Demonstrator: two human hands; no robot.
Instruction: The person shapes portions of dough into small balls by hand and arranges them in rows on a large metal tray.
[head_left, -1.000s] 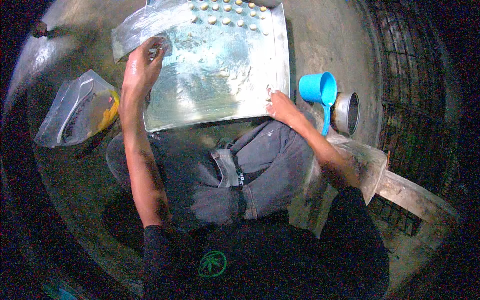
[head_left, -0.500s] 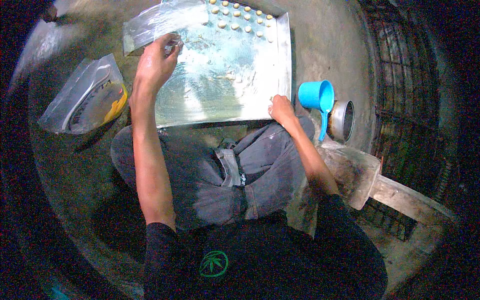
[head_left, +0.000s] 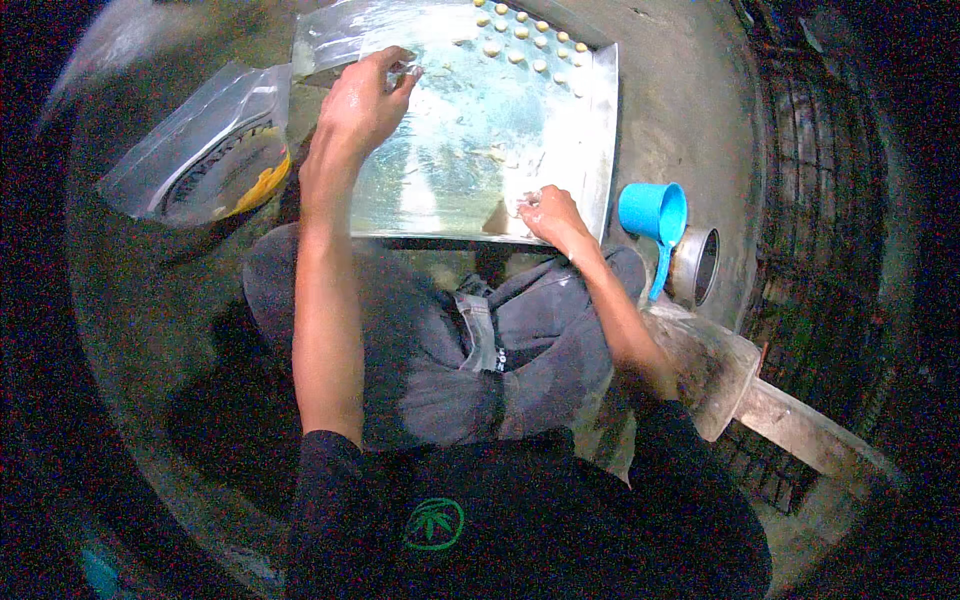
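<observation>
A shallow metal tray [head_left: 606, 125] stands before my crossed legs, with clear plastic sheet [head_left: 370, 28] over its far left part and apparently across its shiny, wet-looking surface. Several small pale balls [head_left: 515, 57], like dough, sit in rows at the far right. My left hand [head_left: 368, 98] is above the tray's left side, thumb and fingers pinched on crumpled clear plastic. Over the near right corner, my right hand [head_left: 556, 218] is closed, its fingertips on what looks like the sheet's edge. A brown patch shows beside those fingers.
Right of the tray are a blue dipper [head_left: 650, 210] with a handle and a round metal pot [head_left: 697, 266]. A clear plastic bag [head_left: 215, 165] with yellow marking lies on the left. A low wooden seat [head_left: 705, 355] is at my right, with dark bars [head_left: 820, 190] beyond.
The view has shifted, moving the tray rightward in the picture. Relative to the tray, my right hand has moved left and inward, and a brown patch now shows beside it. My left hand stays pinched.
</observation>
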